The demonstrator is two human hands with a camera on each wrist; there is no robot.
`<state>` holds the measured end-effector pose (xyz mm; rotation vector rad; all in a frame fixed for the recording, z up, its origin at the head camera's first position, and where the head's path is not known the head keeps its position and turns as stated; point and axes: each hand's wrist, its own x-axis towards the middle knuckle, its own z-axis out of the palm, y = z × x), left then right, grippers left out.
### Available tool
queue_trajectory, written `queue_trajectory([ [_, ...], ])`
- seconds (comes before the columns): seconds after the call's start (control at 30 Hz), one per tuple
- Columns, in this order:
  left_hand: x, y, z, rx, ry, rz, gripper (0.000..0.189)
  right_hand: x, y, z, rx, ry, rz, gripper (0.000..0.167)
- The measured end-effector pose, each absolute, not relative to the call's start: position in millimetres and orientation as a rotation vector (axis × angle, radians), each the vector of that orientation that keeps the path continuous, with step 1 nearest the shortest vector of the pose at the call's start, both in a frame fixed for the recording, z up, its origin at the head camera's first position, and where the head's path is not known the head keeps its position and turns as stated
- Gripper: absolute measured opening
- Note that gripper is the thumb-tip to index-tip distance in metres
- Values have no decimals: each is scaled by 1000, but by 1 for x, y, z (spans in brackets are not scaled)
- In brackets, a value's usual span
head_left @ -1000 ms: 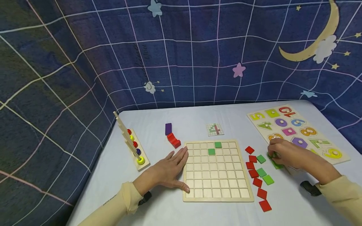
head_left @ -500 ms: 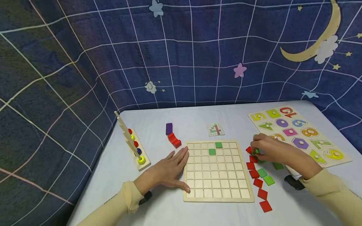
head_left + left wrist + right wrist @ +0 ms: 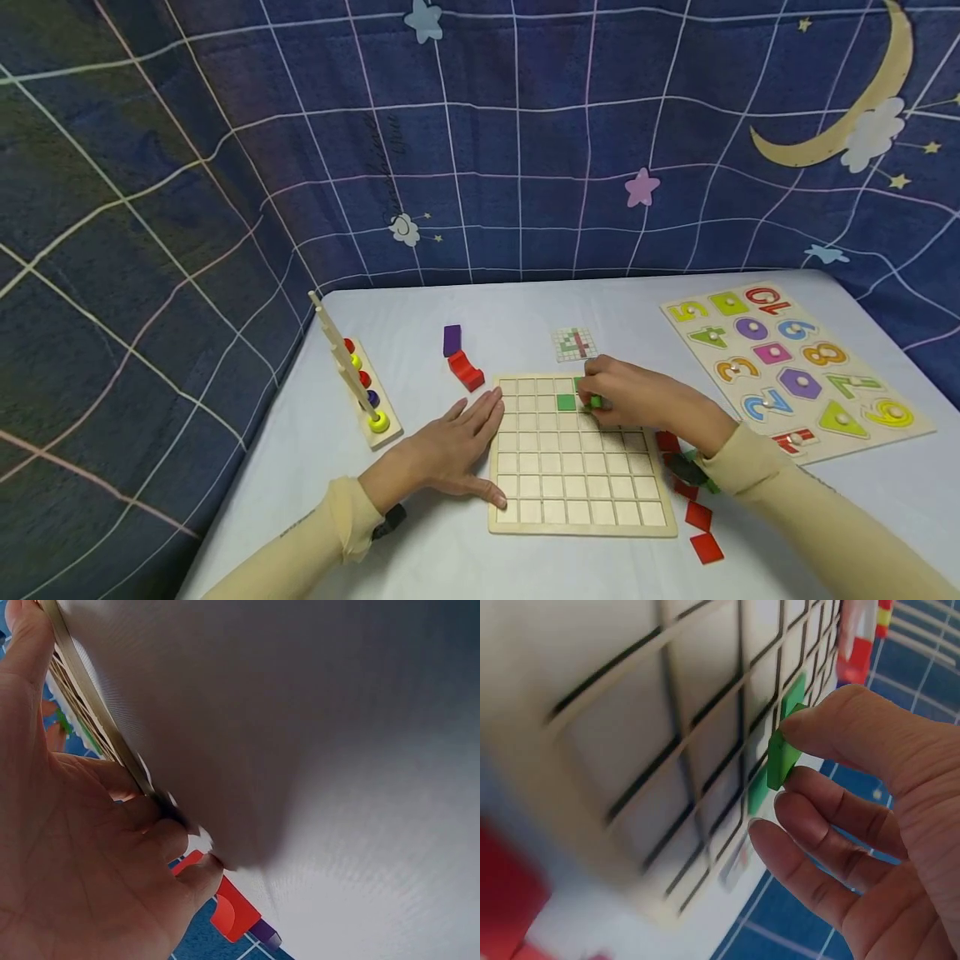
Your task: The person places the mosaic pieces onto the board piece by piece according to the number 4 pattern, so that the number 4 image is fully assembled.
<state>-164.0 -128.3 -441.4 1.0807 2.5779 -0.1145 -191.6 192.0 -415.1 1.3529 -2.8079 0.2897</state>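
My left hand (image 3: 446, 454) rests flat along the left edge of a wooden grid board (image 3: 573, 465), thumb near the front corner and fingertips near the back corner. Over the board's back rows, my right hand (image 3: 637, 396) pinches a green square tile (image 3: 784, 757) between thumb and fingers. That tile is tilted and close to the grid. One green tile (image 3: 566, 402) lies in a cell just left of the right fingers. Another, in the back row, is mostly covered by the right hand in the head view; both show in the right wrist view.
Red tiles (image 3: 707, 548) line the board's right side, partly under the right forearm with some green ones. A patterned card (image 3: 574, 343) lies behind the board. Left stand a red curved block (image 3: 466, 371), a purple block (image 3: 452, 340) and a peg stand (image 3: 384, 437); right, a number puzzle (image 3: 795, 367).
The right hand has moved left from the loose green tiles beside the number puzzle to the board's back rows, carrying a green tile. The left hand has stayed on the board's edge.
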Motion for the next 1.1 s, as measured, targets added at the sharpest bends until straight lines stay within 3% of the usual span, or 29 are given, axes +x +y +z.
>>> queue_trajectory([
  [0.47,-165,-128,-442,1075,2579,-149,130,-195,135,-425,1444,-2851,341,8],
  [1.1,-165,-128,-443,1085,2586,-135,131,-176,132,-431,1374,-2740,203,21],
])
